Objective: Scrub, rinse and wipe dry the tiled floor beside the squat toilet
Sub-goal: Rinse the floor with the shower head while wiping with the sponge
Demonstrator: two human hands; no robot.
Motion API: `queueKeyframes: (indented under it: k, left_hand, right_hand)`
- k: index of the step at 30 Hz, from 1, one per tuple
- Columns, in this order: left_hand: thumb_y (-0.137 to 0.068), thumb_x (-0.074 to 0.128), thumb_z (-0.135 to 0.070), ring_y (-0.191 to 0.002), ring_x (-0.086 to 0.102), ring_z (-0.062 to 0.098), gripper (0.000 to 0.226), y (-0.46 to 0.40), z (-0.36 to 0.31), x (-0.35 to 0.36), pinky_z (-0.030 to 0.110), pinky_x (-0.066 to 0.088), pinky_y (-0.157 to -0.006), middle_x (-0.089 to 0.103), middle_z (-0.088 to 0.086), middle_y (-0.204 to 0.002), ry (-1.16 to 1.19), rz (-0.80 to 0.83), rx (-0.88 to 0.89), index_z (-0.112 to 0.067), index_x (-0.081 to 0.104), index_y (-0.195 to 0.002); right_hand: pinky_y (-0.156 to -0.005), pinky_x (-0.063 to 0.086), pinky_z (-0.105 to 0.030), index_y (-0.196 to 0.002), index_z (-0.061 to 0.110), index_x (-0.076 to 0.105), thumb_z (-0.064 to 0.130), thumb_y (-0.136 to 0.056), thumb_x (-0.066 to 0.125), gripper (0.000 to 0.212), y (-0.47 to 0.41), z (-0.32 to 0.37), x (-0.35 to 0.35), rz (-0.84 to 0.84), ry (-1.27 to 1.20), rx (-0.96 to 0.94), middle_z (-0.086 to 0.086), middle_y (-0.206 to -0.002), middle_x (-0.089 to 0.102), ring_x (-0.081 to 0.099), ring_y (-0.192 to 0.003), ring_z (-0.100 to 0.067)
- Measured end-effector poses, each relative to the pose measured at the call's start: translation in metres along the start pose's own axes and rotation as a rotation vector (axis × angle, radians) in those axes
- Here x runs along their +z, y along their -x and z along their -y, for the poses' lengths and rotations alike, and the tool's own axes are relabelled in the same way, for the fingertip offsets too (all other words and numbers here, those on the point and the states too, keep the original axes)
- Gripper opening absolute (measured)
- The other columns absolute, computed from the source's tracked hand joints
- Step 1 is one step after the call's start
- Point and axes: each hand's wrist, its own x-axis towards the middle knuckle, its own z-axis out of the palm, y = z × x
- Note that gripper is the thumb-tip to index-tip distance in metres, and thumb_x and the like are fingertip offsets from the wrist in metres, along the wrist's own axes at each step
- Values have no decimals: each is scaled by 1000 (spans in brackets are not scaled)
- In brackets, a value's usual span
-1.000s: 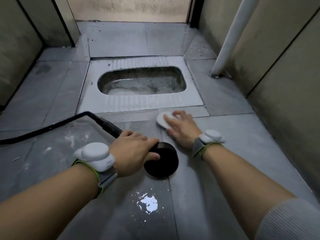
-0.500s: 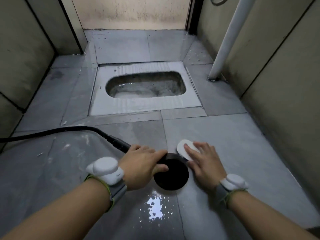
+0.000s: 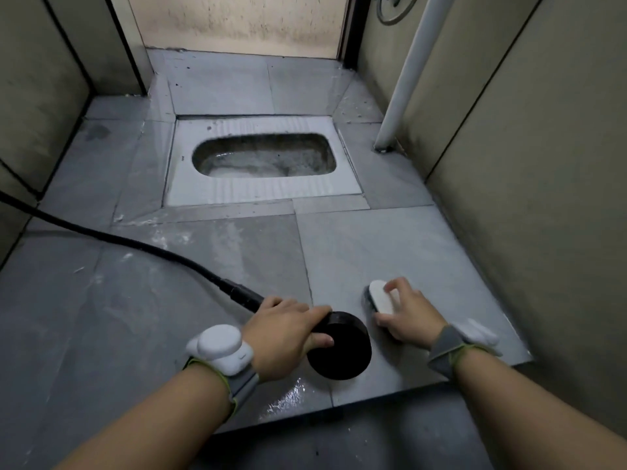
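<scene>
Lower centre, the left hand grips a round black shower head on its ribbed black hose. Just right, the right hand holds an oval white scrub brush against the wet grey tiled floor.

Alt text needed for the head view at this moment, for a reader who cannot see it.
A person's right hand presses a white scrub brush onto the grey tiled floor, while the left hand grips a black shower head on a hose. The squat toilet lies beyond.
</scene>
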Motion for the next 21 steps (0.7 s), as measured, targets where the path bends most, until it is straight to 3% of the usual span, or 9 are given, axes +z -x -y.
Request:
queueKeyframes:
  k: [3, 5, 10, 14, 18, 21]
  left_hand:
    - [-94, 30, -63, -113, 48, 23, 52, -12, -12, 7, 37, 27, -103, 59, -1, -112, -20, 34, 19, -29, 41, -132]
    - [-97, 34, -58, -112, 48, 24, 46, -18, -22, 12, 39, 28, -102, 59, 1, -111, -43, 64, 44, -27, 43, -130]
    - [-97, 33, -59, -111, 47, 25, 49, -27, -50, 29, 39, 28, -101, 59, 4, -112, -139, 96, 160, -25, 43, -130]
    - [-96, 35, -60, -110, 47, 24, 51, -33, -67, 33, 38, 27, -102, 59, 3, -112, -86, 99, 204, -26, 42, -134]
    - [-95, 36, -60, -111, 48, 23, 52, -27, -66, 36, 37, 28, -102, 60, 3, -111, -71, 143, 189, -27, 43, -134]
    - [-95, 36, -62, -113, 47, 21, 53, -10, -58, 39, 36, 28, -103, 60, 2, -113, -131, 187, 178, -26, 45, -133]
  right_hand:
    - [-77, 39, -30, -122, 22, 43, 32, -78, 77, 57, 8, -17, -14, -45, -124, 55, -18, -118, 54, 55, -105, -34]
    - [-75, 44, -31, -119, 23, 45, 32, -78, 77, 53, 14, -28, -17, -51, -198, 99, -14, -112, 56, 58, -99, -33]
    - [-73, 42, -28, -118, 23, 47, 31, -75, 81, 55, 23, -49, -19, -25, -207, 119, -10, -108, 60, 60, -95, -28]
    - [-74, 38, -27, -120, 21, 47, 31, -76, 80, 56, 27, -58, -22, -40, -236, 127, -10, -111, 58, 57, -96, -26]
    - [-63, 39, -28, -121, 20, 47, 33, -77, 79, 56, 29, -55, -21, -44, -195, 87, -8, -105, 59, 56, -89, -23]
    - [-73, 41, -30, -124, 20, 45, 36, -75, 79, 61, 31, -46, -15, 7, -100, 36, -11, -112, 57, 55, -97, -27]
